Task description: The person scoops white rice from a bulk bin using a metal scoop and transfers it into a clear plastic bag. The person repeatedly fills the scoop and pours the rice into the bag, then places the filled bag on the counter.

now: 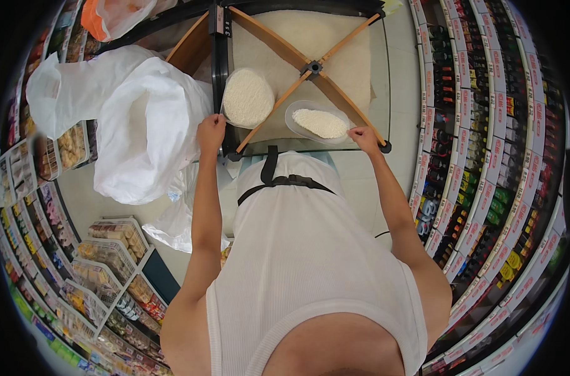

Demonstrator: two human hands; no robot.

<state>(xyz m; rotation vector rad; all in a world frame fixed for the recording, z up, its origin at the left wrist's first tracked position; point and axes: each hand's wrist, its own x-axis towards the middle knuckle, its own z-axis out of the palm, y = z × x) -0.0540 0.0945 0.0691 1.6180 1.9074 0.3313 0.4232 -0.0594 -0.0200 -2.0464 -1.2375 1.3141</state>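
My left hand pinches the edge of a round, clear plastic holder of white rice; I cannot tell whether it is a bag or a tub. In my right hand is the end of a translucent plastic scoop, with a mound of rice grains in it. Both are over a bin with black edges and a crossed wooden divider. Pale rice lies in the bin's sections, around the divider's black centre joint.
A large open white sack stands left of the bin. Behind it is another bin with a wooden slat and an orange-and-white bag. Shelves of bottles curve along the right. Wire baskets of packaged food stand at lower left.
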